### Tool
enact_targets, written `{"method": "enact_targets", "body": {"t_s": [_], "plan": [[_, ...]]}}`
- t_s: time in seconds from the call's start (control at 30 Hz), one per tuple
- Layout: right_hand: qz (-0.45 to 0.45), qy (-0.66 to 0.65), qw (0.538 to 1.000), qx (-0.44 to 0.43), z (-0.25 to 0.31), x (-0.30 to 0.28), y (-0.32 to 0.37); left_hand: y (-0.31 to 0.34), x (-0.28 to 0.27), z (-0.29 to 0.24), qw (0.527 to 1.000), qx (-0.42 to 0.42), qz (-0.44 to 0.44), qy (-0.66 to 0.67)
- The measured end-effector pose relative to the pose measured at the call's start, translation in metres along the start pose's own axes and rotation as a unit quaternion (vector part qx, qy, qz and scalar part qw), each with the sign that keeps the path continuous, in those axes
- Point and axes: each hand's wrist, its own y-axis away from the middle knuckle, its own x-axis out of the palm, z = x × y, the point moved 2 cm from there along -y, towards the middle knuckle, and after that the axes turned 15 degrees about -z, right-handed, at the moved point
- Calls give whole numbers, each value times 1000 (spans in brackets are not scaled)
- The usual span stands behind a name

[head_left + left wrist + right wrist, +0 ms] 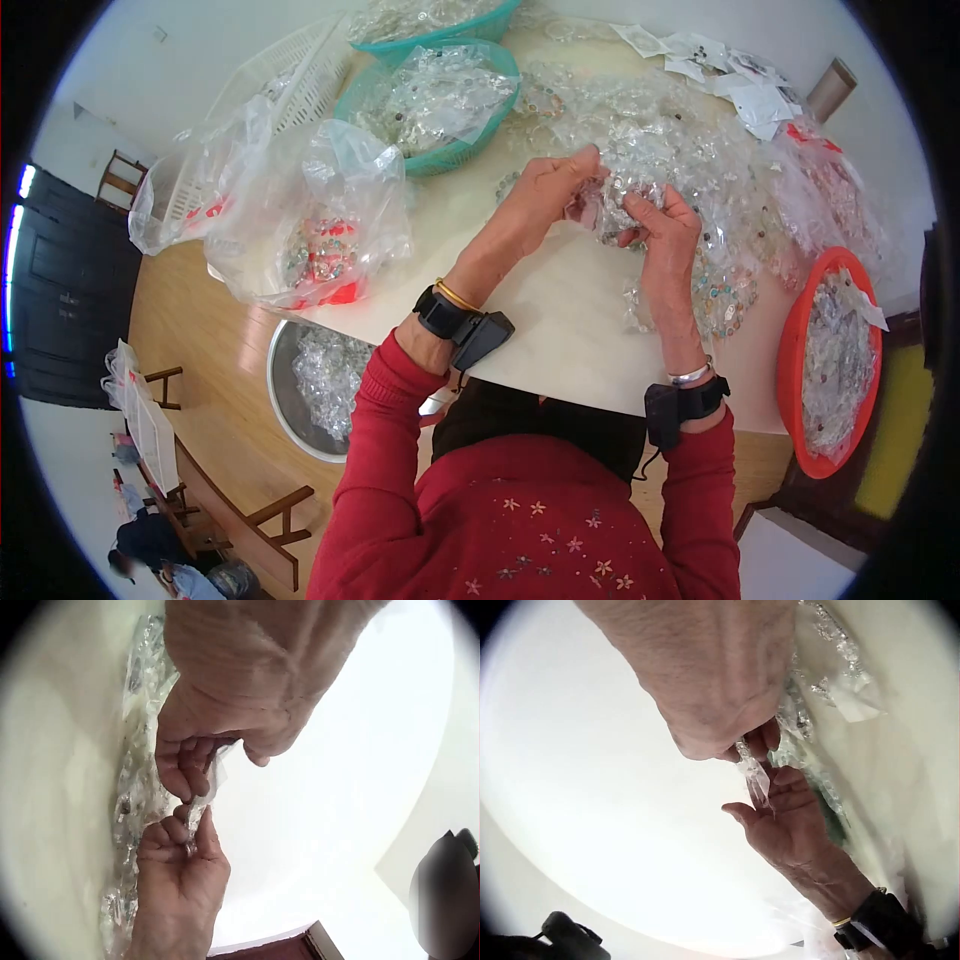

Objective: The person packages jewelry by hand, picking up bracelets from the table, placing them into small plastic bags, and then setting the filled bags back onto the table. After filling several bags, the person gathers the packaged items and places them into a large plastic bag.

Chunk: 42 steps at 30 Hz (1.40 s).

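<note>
Over the white table [560, 330] my two hands meet on a small clear plastic packet [608, 205] with beads inside. My left hand [580, 175] pinches its upper left edge, and my right hand [645, 210] grips its right side with curled fingers. In the left wrist view the left hand [191, 769] and right hand [184, 829] both pinch the crumpled packet [199, 806]. In the right wrist view the right hand [754, 742] holds the packet [754, 776] above the left hand [780, 791].
A heap of clear packets [690, 140] covers the table behind my hands. Two teal baskets [440, 100] and a white basket [290, 70] stand at the back left, beside a big clear bag [310, 230]. A red basin [835, 360] sits right; a metal basin [315, 380] below left.
</note>
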Motion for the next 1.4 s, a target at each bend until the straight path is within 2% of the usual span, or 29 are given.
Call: {"method": "enact_targets", "body": {"t_s": [0.03, 0.07, 0.17, 0.3, 0.43, 0.73, 0.83, 1.0, 1.1, 1.3, 1.4], "plan": [[-7, -9, 1000, 3, 1, -1, -1, 2, 1, -3, 998, -32, 4, 53], [-13, -17, 1000, 7, 1, -2, -1, 4, 3, -5, 998, -32, 4, 52], [-10, -22, 1000, 12, 1, -4, -3, 7, 8, -8, 971, -118, 1, 206], [-10, -20, 1000, 11, 0, -3, -3, -4, 1, 8, 992, -64, 22, 105], [-1, 0, 1000, 10, -3, -4, -4, -6, 0, 13, 997, -45, 0, 65], [3, 5, 1000, 19, 2, 0, -1, -3, -1, 6, 1000, -15, 13, -17], [11, -15, 999, 33, 1, -5, -7, 2, 3, 0, 973, -132, 59, 182], [20, -41, 998, 50, 1, -8, -11, -5, -3, 2, 951, -174, 99, 237], [30, -55, 996, 61, 2, -9, -11, -9, -7, 11, 981, -77, 95, 149], [26, -30, 999, 30, 5, -5, -6, -2, 3, 7, 995, -34, 42, 85], [7, 38, 997, -63, 5, -7, -7, 4, 11, 4, 999, -6, 21, 25]]}}
